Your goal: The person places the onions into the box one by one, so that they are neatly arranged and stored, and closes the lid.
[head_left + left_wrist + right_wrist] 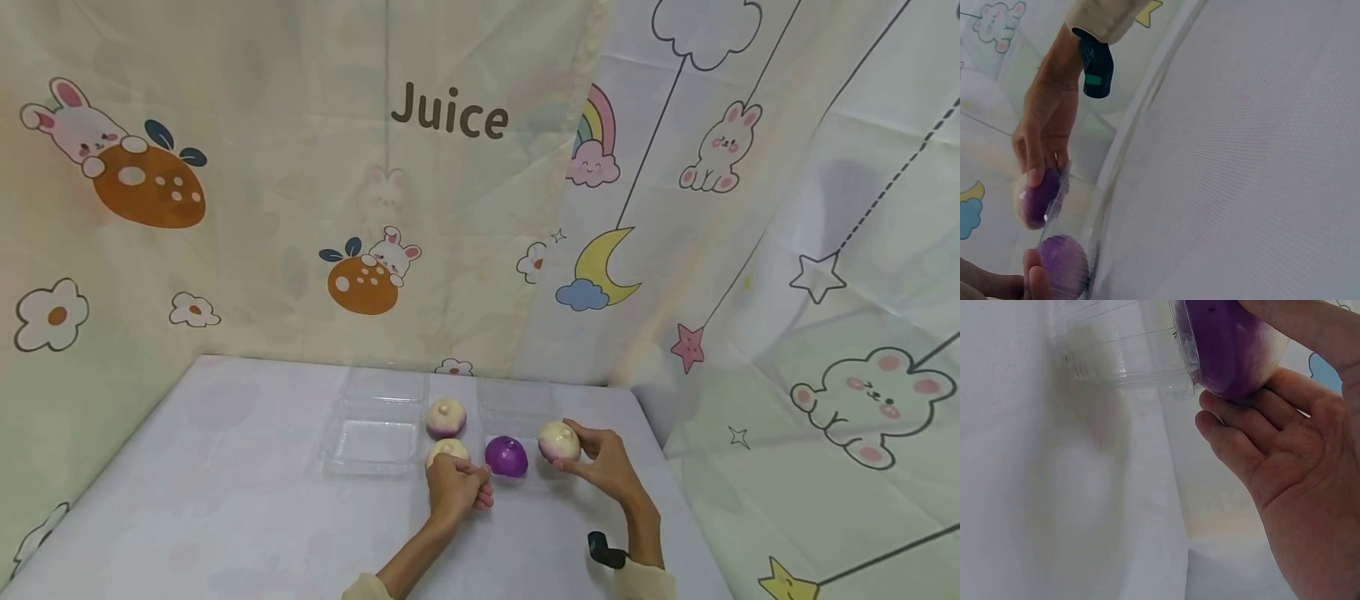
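Note:
My right hand (606, 467) grips a cream-and-purple turnip (558, 442) between thumb and fingers, at the right side of a clear plastic box (1125, 344). In the right wrist view that turnip's purple side touches or nearly touches the box wall. A purple turnip (506, 457) sits inside the same box. My left hand (456, 490) has curled fingers at the box's near left corner and appears to pinch its rim. Behind this hand a cream turnip (447, 450) is partly hidden. Another cream turnip (446, 417) stands farther back, between the two boxes.
A second clear box (375, 442) lies open on the left, its lid (386, 385) folded back. The right box's lid (515, 397) also lies back. White cloth covers the table (225, 500). Printed curtains (465, 192) hang behind and to the right.

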Action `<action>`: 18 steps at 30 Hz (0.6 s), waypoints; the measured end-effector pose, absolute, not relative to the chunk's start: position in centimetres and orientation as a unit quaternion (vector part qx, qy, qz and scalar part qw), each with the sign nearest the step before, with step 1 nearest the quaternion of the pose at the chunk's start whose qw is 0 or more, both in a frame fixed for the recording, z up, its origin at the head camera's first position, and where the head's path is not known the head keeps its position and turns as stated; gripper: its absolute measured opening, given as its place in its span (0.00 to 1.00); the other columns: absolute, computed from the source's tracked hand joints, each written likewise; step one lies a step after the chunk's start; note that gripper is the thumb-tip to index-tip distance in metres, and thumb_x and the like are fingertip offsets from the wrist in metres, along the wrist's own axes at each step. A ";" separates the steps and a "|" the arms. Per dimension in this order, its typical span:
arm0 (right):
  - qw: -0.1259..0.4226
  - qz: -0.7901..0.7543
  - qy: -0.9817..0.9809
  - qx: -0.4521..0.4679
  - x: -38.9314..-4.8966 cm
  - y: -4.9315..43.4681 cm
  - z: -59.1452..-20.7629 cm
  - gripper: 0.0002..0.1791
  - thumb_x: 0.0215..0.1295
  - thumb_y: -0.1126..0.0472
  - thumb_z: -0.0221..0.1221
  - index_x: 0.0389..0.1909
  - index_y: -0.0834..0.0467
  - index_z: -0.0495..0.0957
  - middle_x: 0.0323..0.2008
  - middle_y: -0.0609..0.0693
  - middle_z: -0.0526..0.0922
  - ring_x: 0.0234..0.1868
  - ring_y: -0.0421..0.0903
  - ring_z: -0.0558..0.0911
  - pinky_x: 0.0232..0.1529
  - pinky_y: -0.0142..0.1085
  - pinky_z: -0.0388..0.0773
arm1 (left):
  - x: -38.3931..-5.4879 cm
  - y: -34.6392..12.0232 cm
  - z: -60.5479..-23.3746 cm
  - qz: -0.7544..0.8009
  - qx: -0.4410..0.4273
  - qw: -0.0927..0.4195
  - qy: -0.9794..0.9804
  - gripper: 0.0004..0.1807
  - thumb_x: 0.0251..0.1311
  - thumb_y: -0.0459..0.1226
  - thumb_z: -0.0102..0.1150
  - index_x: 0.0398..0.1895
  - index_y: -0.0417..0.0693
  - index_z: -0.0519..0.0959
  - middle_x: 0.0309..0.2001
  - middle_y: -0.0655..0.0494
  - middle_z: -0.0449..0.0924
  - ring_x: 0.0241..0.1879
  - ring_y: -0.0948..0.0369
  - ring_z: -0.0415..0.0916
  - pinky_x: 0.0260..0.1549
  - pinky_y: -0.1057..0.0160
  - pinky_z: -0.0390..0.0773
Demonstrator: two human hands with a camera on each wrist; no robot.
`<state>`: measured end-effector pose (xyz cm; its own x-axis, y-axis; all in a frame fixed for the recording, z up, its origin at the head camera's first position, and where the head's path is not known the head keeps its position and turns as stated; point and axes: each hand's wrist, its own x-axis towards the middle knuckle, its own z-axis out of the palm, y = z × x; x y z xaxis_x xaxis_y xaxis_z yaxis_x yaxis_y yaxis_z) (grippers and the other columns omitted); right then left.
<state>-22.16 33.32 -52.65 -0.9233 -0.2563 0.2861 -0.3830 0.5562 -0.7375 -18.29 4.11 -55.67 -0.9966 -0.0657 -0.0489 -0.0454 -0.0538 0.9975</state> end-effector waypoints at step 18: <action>0.064 0.406 -0.897 0.161 -22.3 32.4 -52.5 0.44 0.56 0.54 0.83 0.70 0.69 0.78 0.66 0.63 0.85 0.69 0.64 0.84 0.68 0.59 0.82 | -18.4 4.3 -55.6 -0.723 0.045 0.007 -0.689 0.10 0.65 0.27 0.71 0.30 0.23 0.87 0.17 0.46 0.86 0.12 0.61 0.84 0.15 0.60 0.87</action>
